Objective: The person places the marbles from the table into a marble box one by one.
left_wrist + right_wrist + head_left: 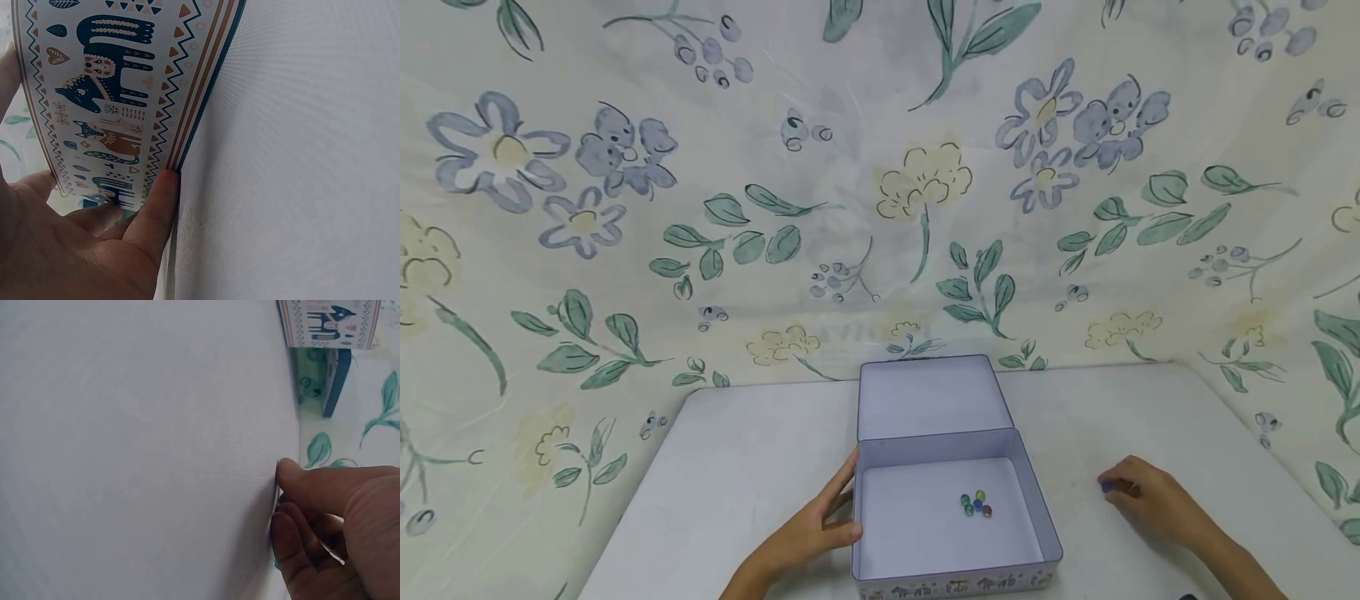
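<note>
A shallow rectangular tin box (955, 575) stands on the white table with its hinged lid (932, 396) tipped back. Several small glass marbles (977, 505) lie in a cluster on its floor, green, blue, yellow-green and brownish. My left hand (812, 525) rests against the box's left outer wall, thumb and fingers spread along it. In the left wrist view these fingers touch the wall (119, 81) printed with animals. Right of the box, my right hand (1157, 500) is low over the table, pinching a small blue marble (1107, 486) mostly hidden by the fingertips.
The white table (745, 442) reaches back to a hanging cloth (850, 167) with flower and leaf prints, which also drapes down both sides. A small dark object (1187, 597) shows at the bottom edge, near the right forearm.
</note>
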The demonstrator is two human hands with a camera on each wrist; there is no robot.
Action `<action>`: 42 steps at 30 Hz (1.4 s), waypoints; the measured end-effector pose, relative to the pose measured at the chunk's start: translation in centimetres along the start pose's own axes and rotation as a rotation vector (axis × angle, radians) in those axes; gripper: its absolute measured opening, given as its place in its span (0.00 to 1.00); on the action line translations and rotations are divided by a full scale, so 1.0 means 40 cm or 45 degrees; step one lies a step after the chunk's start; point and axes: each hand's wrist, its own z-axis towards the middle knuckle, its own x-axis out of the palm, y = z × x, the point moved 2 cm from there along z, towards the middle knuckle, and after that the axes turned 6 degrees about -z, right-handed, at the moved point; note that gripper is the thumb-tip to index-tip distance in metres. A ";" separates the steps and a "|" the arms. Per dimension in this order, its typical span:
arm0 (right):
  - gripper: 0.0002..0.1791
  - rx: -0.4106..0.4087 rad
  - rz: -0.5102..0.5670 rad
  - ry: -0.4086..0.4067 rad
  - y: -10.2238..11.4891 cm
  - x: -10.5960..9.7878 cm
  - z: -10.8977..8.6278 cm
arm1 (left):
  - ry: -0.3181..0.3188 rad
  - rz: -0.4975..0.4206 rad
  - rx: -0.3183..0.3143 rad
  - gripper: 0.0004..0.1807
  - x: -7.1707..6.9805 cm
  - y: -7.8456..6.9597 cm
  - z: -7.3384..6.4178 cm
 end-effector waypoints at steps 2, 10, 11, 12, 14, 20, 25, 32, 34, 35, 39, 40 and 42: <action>0.10 0.000 -0.005 -0.009 0.003 0.001 -0.003 | 0.000 -0.005 -0.004 0.50 0.001 0.002 0.000; 0.11 0.007 -0.005 -0.022 0.011 0.001 -0.005 | -0.018 -0.008 -0.018 0.50 0.001 0.004 -0.001; 0.11 0.009 -0.009 -0.023 0.011 0.001 -0.004 | -0.016 -0.006 -0.014 0.50 0.000 0.004 -0.001; 0.11 0.008 -0.012 -0.024 0.012 0.001 -0.003 | -0.014 -0.003 -0.011 0.50 -0.001 0.005 -0.001; 0.11 0.010 -0.017 -0.024 0.012 0.001 0.000 | -0.012 0.002 -0.004 0.50 -0.002 0.005 -0.002; 0.11 0.008 -0.002 -0.034 0.011 0.002 0.000 | -0.020 0.006 -0.011 0.49 -0.003 0.004 -0.002; 0.12 -0.027 0.001 -0.084 0.012 0.003 -0.005 | -0.017 -0.014 -0.017 0.49 0.000 0.003 -0.004; 0.13 -0.069 0.048 -0.112 0.025 -0.009 -0.004 | -0.015 -0.011 -0.016 0.49 -0.004 0.001 0.000; 0.12 -0.093 0.078 -0.124 0.032 -0.016 0.000 | -0.016 -0.009 -0.008 0.49 -0.004 0.000 0.002; 0.11 -0.116 0.092 -0.135 0.038 -0.021 0.002 | -0.015 -0.007 -0.007 0.49 -0.004 -0.001 0.002; 0.10 -0.248 0.142 -0.181 0.069 -0.041 0.014 | -0.009 -0.007 -0.014 0.49 -0.003 -0.001 0.002; 0.10 -0.277 0.148 -0.190 0.080 -0.044 0.018 | -0.008 -0.006 -0.019 0.49 -0.002 -0.001 0.000; 0.10 -0.330 0.163 -0.202 0.102 -0.051 0.027 | -0.009 -0.002 -0.019 0.49 -0.003 0.000 -0.003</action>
